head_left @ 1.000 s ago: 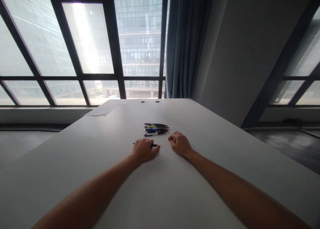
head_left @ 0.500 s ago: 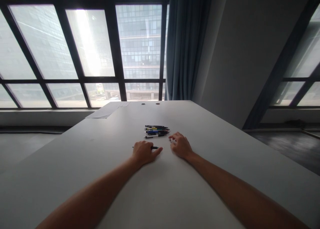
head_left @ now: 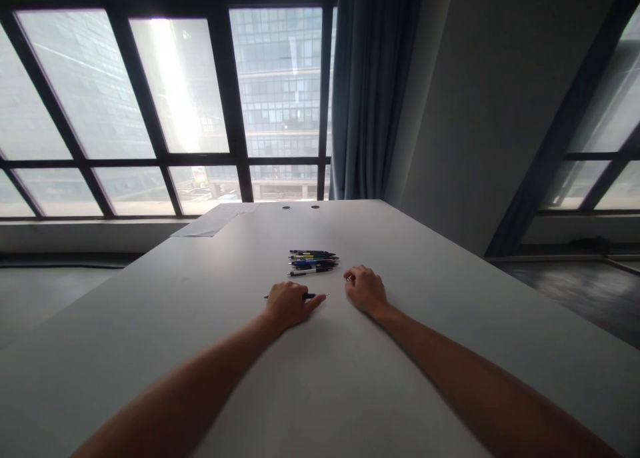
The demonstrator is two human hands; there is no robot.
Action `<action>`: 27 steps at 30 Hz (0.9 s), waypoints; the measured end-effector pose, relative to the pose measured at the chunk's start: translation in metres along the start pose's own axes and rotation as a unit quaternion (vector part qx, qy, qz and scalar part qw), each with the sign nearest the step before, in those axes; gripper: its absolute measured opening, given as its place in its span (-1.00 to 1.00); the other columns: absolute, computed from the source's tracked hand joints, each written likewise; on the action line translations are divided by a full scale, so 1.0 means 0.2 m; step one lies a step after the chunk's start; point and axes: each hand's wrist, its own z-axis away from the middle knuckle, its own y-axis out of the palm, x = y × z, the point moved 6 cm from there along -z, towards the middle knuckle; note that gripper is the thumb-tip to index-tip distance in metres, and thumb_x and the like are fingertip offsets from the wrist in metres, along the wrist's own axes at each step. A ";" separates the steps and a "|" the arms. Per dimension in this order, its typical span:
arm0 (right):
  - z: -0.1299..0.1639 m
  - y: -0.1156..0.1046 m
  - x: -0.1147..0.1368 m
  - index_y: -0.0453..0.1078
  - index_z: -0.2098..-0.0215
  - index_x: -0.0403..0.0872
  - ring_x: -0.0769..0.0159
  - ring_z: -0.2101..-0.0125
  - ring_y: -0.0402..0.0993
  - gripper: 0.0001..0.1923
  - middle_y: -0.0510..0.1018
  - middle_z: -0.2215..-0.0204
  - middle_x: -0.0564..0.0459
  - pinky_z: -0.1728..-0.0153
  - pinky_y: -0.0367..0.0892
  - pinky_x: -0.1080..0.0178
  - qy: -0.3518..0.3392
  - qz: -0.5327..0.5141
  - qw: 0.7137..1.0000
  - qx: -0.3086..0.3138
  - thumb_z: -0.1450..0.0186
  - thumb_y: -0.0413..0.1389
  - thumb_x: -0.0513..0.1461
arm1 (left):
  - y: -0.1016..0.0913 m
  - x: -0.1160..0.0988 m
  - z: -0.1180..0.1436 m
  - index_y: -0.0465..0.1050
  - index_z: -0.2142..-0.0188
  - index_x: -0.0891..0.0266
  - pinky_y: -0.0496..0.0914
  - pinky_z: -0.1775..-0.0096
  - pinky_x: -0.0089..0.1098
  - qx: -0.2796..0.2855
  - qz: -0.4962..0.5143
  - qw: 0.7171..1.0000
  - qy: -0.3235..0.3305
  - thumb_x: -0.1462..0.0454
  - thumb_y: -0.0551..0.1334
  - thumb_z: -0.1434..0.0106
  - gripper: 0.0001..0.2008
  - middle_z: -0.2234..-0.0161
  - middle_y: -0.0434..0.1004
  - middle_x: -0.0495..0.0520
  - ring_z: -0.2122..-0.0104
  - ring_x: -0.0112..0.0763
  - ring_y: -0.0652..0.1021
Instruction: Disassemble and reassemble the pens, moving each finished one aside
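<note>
Running crosswise through the left hand [head_left: 286, 299], the slim dark pen [head_left: 311, 296] has its middle hidden; only the two ends show. Fingers curl over it, holding it, thumb stretched toward its tip. The right hand [head_left: 367, 289], near that tip, is half closed; a small shiny bit [head_left: 347, 279] peeks out at its fingertips, too little to name, and whether it is gripped I cannot tell. Just beyond both hands lie the pens [head_left: 314, 261], thin barrels overlapping, hard to count. The smooth white table [head_left: 300, 391] is cut off below; flat paper [head_left: 200, 225] covers its far left edge. Behind hangs a pleated blue curtain [head_left: 360, 78].
</note>
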 end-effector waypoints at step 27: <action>0.12 -0.05 0.24 0.49 0.31 -0.06 0.27 0.33 0.43 -0.92 0.55 0.37 0.03 0.18 0.25 0.18 -0.237 -0.173 0.955 -0.032 -0.27 0.14 -0.31 | 0.02 -0.01 0.00 0.49 0.12 0.10 0.34 0.32 -0.39 -0.087 0.074 0.991 0.074 0.14 -0.06 -0.40 -0.65 0.25 0.59 0.07 0.32 -0.32 0.57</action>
